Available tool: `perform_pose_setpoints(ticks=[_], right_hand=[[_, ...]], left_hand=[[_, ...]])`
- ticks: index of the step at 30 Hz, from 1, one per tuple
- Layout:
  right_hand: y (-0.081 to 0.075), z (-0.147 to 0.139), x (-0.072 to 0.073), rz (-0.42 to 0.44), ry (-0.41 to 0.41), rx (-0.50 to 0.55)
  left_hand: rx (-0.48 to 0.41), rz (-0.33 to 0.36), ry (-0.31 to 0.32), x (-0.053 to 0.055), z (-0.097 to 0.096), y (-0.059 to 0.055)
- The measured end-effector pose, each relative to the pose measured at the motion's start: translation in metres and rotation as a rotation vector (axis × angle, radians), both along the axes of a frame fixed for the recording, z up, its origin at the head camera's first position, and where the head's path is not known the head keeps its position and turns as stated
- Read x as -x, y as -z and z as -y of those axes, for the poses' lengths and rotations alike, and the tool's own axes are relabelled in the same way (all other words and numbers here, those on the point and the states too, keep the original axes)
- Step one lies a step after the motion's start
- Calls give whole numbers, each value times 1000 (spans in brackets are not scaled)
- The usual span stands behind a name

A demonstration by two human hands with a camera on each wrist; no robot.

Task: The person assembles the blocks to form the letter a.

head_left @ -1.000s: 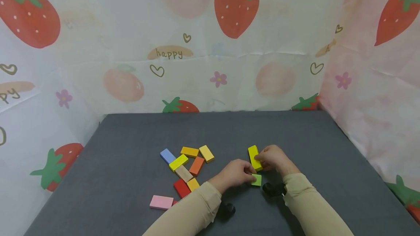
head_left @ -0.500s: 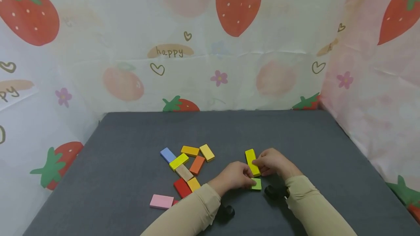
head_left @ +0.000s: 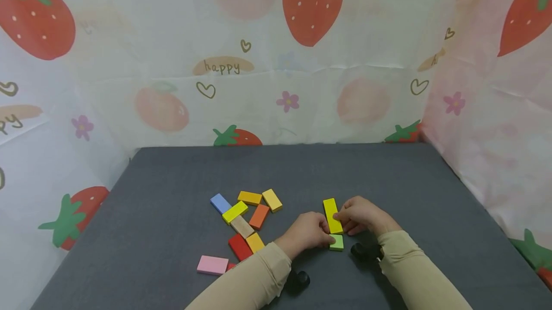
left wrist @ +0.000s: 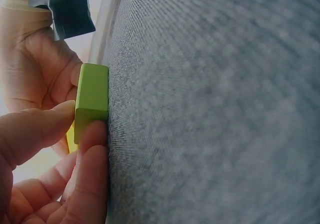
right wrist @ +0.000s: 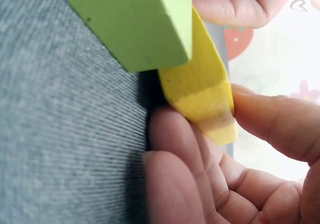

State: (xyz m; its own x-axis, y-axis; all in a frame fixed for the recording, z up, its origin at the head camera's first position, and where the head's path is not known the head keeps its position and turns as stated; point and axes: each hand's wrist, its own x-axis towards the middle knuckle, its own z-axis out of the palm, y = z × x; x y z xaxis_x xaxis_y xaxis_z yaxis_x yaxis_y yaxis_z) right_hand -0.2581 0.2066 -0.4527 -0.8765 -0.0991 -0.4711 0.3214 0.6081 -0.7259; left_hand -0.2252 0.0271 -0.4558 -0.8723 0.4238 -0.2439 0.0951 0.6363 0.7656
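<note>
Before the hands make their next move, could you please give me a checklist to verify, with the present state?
1. Left hand pinches the green block: ok.
2. Right hand holds the long yellow block: ok.
3. The green block lies at the near end of the long yellow block: ok.
4. These two touch without any gap: cannot tell.
5. Full view of the red block beside the pink block: not ok, the left sleeve hides part.
</note>
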Motion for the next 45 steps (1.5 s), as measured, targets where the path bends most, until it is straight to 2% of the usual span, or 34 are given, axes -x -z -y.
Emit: perform_pose_setpoints(ticks=[8, 13, 29, 45], right_hand=[[1, -1, 1, 25, -20, 9], [0, 0, 0, 41, -25, 22], [2, -2, -1, 40, -66, 58], [3, -1, -2, 54, -67, 66]], left_hand=[[-65, 85, -70, -5, -1, -1], [-82, 113, -97, -7, -2, -1], [-82, 88, -80, -8, -4, 1], [-72, 77, -68, -5, -3, 2]])
